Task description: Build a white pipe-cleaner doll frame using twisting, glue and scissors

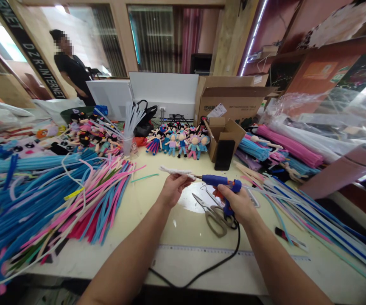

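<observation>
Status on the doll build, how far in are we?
Done: a row of finished dolls stands at the back of the table. In hand: the left hand holds a white pipe cleaner at the nozzle of the blue glue gun gripped by the right hand. Left: big piles of loose pipe cleaners; scissors lie idle.

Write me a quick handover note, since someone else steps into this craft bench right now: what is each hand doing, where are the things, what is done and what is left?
Left hand: pinches a white fuzzy stem, held level.
Right hand: grips the blue glue gun, nozzle at the stem's end.
Scissors lie on the table under the gun.
Done: a row of small dolls stands behind.
Left: piles of loose stems beside the left arm.
</observation>
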The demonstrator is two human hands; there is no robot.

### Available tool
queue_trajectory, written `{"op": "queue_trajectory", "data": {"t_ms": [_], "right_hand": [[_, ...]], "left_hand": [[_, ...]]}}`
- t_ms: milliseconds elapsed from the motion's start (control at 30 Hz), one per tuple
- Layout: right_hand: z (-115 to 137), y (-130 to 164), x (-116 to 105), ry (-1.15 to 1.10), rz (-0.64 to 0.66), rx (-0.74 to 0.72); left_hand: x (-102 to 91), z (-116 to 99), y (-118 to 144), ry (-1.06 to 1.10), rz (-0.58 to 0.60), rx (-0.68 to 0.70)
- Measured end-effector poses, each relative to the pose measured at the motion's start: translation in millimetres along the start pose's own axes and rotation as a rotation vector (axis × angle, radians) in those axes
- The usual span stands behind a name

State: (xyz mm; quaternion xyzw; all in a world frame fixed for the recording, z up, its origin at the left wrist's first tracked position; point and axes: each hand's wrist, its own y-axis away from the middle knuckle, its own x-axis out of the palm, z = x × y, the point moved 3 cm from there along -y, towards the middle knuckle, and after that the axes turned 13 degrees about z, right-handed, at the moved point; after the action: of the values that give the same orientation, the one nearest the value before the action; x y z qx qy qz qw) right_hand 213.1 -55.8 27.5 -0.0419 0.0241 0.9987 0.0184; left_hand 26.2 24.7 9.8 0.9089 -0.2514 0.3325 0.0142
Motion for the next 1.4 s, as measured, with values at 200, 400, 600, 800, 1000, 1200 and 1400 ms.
{"op": "queue_trajectory", "data": {"t_ms": [200,400,600,800,1000,1200,1400], "right_hand": [[-5.1,-0.6,1.5,0.015,-0.01,0.015],[-0.9,1.8,3.1,0.078,-0.004,0.006],[-4.2,2.1,-1.7,0.109,-0.022,0.023],[0.7,1.3,2.6,0.091,-0.018,-0.007],[-2.8,0.5,0.0,0.097,-0.02,0.006],[-1.8,1.7,-3.0,0.013,-0.021,-0.02],[1.7,1.2,-0.2,0.012,-0.027,-0.029]], "left_hand": [[1.4,0.5,0.5,0.044,0.008,-0.014],[1.6,0.9,0.6,0.073,0.003,-0.027],[-0.9,-1.3,0.5,0.075,-0.013,-0.026],[-0.9,-0.2,-0.4,0.073,-0.009,-0.026],[-0.4,-2.6,0.3,0.062,-0.016,-0.025],[-3.9,-2.6,-0.6,0.05,-0.019,-0.017],[-2.4,-0.5,-0.7,0.053,0.0,-0.016]]}}
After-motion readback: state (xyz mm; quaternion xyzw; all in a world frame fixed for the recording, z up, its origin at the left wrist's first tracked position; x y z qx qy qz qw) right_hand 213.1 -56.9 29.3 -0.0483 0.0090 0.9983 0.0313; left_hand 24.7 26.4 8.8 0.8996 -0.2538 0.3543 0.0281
